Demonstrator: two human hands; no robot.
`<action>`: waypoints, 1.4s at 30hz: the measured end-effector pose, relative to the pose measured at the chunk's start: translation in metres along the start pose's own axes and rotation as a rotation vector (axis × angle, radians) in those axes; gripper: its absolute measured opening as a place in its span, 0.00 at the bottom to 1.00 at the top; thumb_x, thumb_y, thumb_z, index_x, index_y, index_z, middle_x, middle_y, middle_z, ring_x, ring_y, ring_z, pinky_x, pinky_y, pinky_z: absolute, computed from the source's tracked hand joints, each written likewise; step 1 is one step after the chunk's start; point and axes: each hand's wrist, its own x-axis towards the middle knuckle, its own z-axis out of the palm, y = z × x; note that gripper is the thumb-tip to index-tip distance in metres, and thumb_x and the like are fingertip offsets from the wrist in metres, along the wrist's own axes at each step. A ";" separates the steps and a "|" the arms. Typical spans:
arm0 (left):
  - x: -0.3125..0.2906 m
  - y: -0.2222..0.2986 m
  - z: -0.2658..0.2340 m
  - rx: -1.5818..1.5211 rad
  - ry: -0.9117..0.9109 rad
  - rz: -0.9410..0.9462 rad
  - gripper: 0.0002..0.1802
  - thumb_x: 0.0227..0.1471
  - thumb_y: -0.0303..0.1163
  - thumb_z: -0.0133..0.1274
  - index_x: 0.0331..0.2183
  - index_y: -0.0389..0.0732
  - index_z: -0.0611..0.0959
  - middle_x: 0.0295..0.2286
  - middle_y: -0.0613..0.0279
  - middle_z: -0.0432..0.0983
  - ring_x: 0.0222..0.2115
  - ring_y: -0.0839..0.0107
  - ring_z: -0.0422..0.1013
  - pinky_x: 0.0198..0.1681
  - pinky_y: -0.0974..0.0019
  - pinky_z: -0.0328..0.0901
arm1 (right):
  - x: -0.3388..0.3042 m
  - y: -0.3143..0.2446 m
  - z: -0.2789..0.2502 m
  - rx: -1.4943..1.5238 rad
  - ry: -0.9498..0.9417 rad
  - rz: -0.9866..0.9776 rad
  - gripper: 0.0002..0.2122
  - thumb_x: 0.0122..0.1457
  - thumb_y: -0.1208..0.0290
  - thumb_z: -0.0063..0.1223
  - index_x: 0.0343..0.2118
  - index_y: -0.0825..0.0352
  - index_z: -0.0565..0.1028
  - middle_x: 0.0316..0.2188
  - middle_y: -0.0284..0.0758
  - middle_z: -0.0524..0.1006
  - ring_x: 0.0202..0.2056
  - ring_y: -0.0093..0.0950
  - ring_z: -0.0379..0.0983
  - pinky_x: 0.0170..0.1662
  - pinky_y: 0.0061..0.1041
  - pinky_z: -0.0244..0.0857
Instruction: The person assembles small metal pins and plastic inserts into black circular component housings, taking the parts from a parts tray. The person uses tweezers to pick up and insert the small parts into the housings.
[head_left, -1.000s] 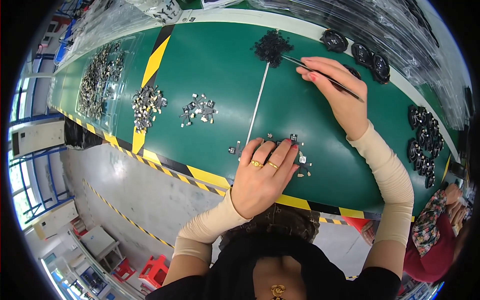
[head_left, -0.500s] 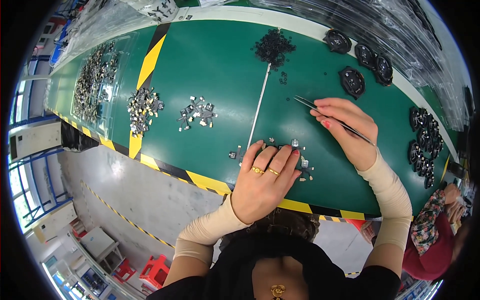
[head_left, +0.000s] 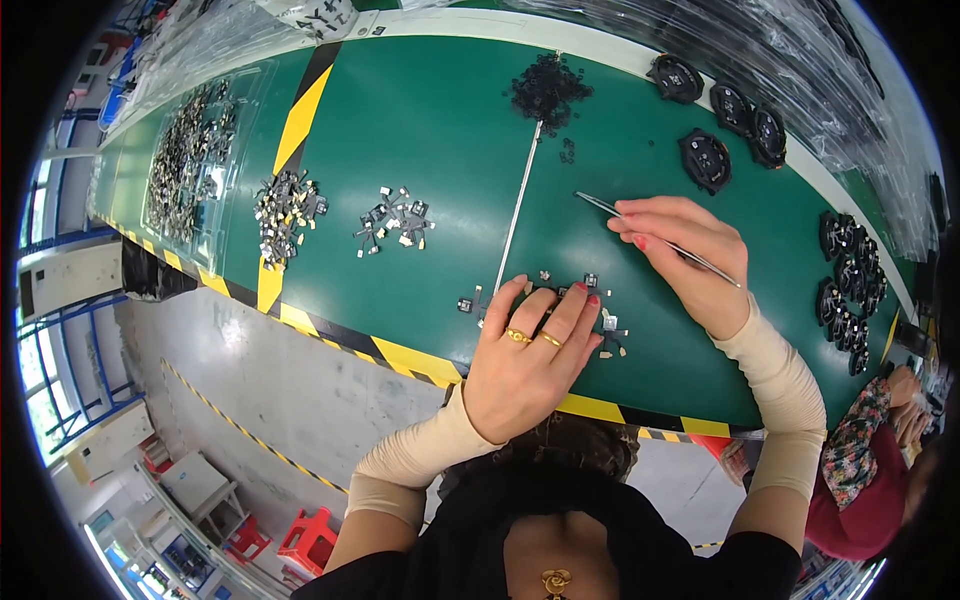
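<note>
My right hand grips a pair of metal tweezers between thumb and fingers. The slim tips point left and rest at or just above the green mat, below the small black rings. My left hand lies palm down near the front edge, fingers apart. Its fingertips touch several small electronic parts with flat cables, partly covering them. One such part lies to the left of this hand, another to its right. A heap of tiny black rings sits at the far middle, with a few strays nearer.
Small cable parts form a group, a pile and a full clear tray on the left. Black round housings stand far right; more crowd the right edge. A co-worker's patterned sleeve shows at lower right.
My right hand has moved slightly left, bringing the tweezer tips to where a lone black ring lay; that ring no longer shows there. My left fingers have shifted a little over the parts.
</note>
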 end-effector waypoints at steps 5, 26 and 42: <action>-0.001 -0.001 0.001 0.018 0.020 -0.007 0.20 0.43 0.29 0.63 0.42 0.37 0.83 0.44 0.62 0.74 0.42 0.65 0.68 0.56 0.50 0.59 | -0.018 -0.007 -0.012 -0.093 -0.111 -0.191 0.11 0.55 0.87 0.52 0.42 0.74 0.78 0.45 0.47 0.77 0.43 0.40 0.79 0.45 0.31 0.75; 0.005 -0.003 -0.004 0.094 -0.024 0.050 0.17 0.43 0.27 0.61 0.40 0.38 0.85 0.46 0.64 0.77 0.40 0.68 0.69 0.57 0.52 0.56 | -0.041 -0.010 -0.007 -0.183 -0.192 -0.320 0.15 0.46 0.84 0.61 0.39 0.75 0.78 0.44 0.45 0.77 0.41 0.41 0.78 0.41 0.33 0.76; 0.002 -0.006 -0.001 0.075 -0.008 0.038 0.21 0.39 0.24 0.58 0.41 0.39 0.84 0.47 0.65 0.76 0.38 0.68 0.69 0.57 0.52 0.56 | -0.039 -0.010 -0.004 -0.168 -0.151 -0.285 0.13 0.48 0.86 0.61 0.38 0.75 0.77 0.42 0.44 0.78 0.36 0.37 0.80 0.36 0.30 0.75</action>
